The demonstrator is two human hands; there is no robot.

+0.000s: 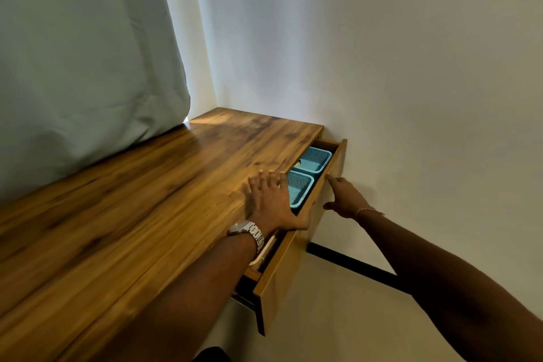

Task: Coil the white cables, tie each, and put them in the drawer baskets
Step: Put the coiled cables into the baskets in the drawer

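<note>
A wooden drawer (289,261) stands partly pulled out from under the desk top (147,200). Inside it sit two blue mesh baskets, a far one (316,157) and a near one (299,185). My left hand (273,200) lies flat on the desk's edge with its fingers spread, partly covering the near basket. My right hand (345,197) touches the outer face of the drawer front, its index fingertip at the top edge. A white object (266,250) shows in the drawer beside my left wrist, mostly hidden. No white cable is plainly visible.
A pale curtain (88,67) hangs over the desk's far left. A white wall (382,67) runs close along the right of the drawer. A black bar (352,263) crosses low on the wall below the drawer.
</note>
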